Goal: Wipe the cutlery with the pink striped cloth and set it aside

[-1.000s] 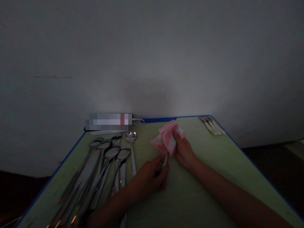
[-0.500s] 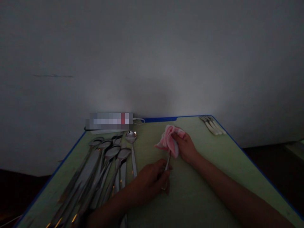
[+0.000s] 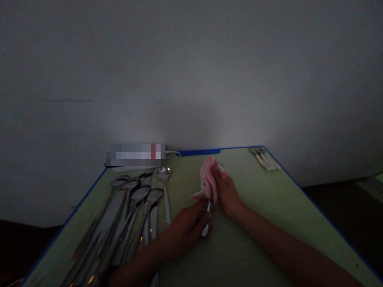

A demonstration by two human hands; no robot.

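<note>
My left hand point(image 3: 196, 219) is closed around the handle of a piece of metal cutlery point(image 3: 206, 227), its rounded end pointing toward me. My right hand point(image 3: 229, 193) pinches a folded pink and white cloth point(image 3: 208, 177) around the far part of this cutlery. The cloth hides most of its head, so I cannot tell whether it is a spoon or a fork. Left of my hands, a single long-handled spoon point(image 3: 163, 174) lies beside a spread of several metal spoons and other cutlery point(image 3: 140, 194). My left forearm covers some of their handles.
A light green table point(image 3: 239, 163) with a blue edge stands against a grey wall point(image 3: 191, 71). Several forks point(image 3: 265, 159) with pale handles lie at its back right corner. At the back left sits a blurred-out box-like object point(image 3: 136, 155) with a white cable point(image 3: 173, 153).
My right hand and the cloth have slid toward me along the cutlery, closer to my left hand. The cutlery's handle remains in my left hand. The view has shifted slightly.
</note>
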